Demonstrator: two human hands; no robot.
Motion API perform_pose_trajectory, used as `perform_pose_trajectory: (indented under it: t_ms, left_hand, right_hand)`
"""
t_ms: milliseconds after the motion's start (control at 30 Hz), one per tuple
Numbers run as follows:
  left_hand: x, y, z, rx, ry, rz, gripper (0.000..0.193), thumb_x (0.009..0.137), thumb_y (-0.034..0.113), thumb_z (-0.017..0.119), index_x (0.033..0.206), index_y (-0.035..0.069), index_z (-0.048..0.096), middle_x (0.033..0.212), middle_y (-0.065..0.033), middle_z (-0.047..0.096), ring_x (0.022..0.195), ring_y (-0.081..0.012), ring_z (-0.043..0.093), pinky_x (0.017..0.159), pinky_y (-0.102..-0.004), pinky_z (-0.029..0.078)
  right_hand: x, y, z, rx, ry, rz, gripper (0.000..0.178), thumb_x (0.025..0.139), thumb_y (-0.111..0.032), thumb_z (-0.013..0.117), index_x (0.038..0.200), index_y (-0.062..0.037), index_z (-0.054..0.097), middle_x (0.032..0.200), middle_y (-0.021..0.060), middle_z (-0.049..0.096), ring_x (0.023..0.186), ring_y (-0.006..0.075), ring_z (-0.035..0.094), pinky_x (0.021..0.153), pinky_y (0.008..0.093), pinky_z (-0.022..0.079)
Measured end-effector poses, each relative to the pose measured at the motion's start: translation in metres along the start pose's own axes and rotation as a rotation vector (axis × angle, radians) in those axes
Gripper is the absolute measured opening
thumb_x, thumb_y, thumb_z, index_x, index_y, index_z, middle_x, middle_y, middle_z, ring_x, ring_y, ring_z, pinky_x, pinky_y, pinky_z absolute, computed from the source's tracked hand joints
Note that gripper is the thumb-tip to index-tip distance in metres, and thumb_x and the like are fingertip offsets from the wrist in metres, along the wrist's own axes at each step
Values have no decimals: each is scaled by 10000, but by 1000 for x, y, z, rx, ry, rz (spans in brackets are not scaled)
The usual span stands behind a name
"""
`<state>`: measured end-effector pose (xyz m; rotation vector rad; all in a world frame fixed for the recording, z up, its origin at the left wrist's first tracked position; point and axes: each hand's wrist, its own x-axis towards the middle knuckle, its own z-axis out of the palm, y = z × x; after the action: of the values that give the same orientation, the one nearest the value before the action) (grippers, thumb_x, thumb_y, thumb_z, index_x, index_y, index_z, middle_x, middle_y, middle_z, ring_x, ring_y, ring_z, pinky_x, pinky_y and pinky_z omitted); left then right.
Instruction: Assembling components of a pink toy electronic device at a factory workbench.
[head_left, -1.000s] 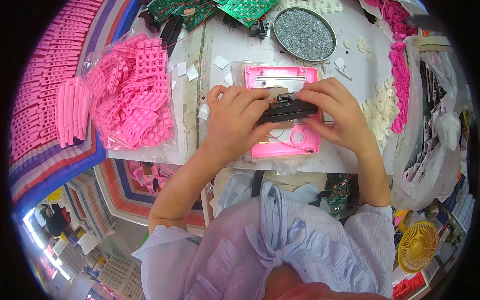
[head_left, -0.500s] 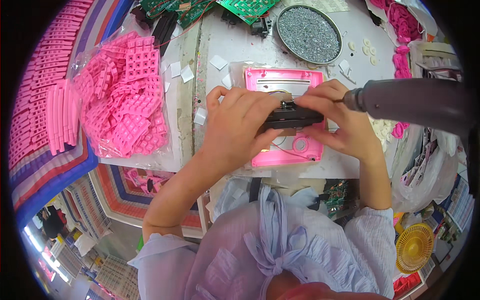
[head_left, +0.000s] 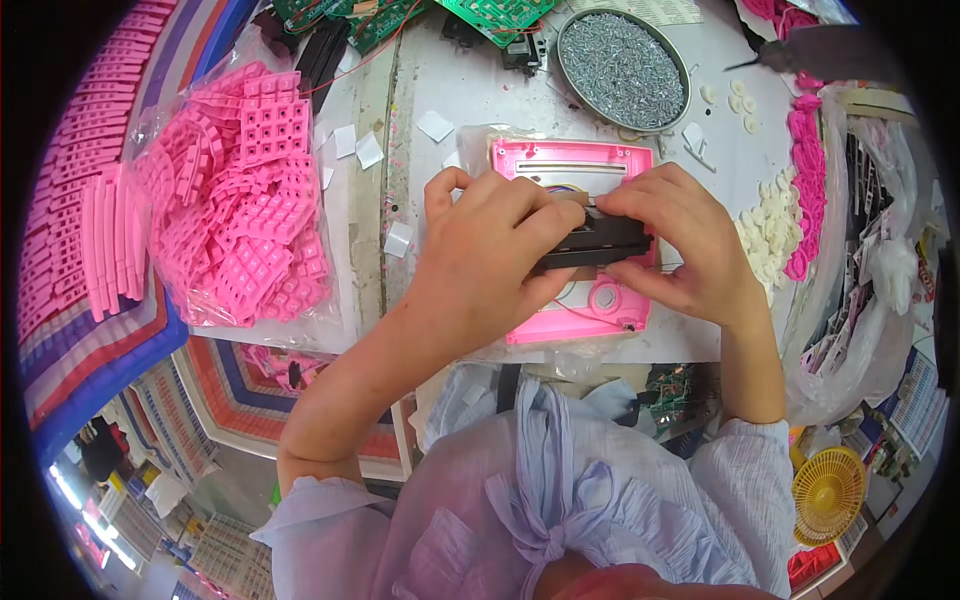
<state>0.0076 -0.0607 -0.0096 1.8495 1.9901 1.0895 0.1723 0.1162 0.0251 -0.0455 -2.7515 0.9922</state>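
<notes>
Bagged pink keypads (head_left: pixel 270 215); green circuit boards (head_left: pixel 497 14)

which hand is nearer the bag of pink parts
Left. The left hand is right of the bag of pink parts, not touching it; the right hand is farther right, across the black part.

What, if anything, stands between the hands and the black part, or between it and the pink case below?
Nothing visible separates the left hand or right hand from the black part. A thin wire lies in the nearer half of the pink case; the space under the part is hidden.
</notes>
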Motion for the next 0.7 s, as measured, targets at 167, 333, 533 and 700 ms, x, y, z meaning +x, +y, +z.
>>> perform_pose_trajectory:
  t_ms: [167,333,533,700]
  left_hand:
    - [1,0,-1,4,-8,8,531,631,132,849,1114,173,632,984,7,645,894,-195,594,850,-410,312]
    - [0,1,1,-8,-32,-37,422,714,219,812,1105,204,655,993,29,614,945,-194,579,929,-464,307]
    - [-3,1,-3,-39,1,-50,708,646,162,861,1274,127,536,1062,-20,638,957,-218,591,902,-404,319]
    - [-9,4,-8,-33,55,-118,836,690,285,879,1361,53,437,1117,-54,634,1042,-243,573,957,-445,310]
  right_hand:
    - [0,0,2,-6,28,-21,555,658,-93,805,1184,-59,629,1020,106,674,930,330,618,812,414,521]
    - [0,1,1,-4,30,-30,544,666,-93,802,1181,-63,630,1018,107,673,935,326,620,815,415,522]
    - [-2,3,2,22,53,-38,522,686,-106,792,1182,-70,633,1013,113,671,922,339,621,804,418,525]
    - [-9,6,4,271,92,212,329,862,-174,717,1148,-32,639,959,94,671,820,223,631,756,329,513]
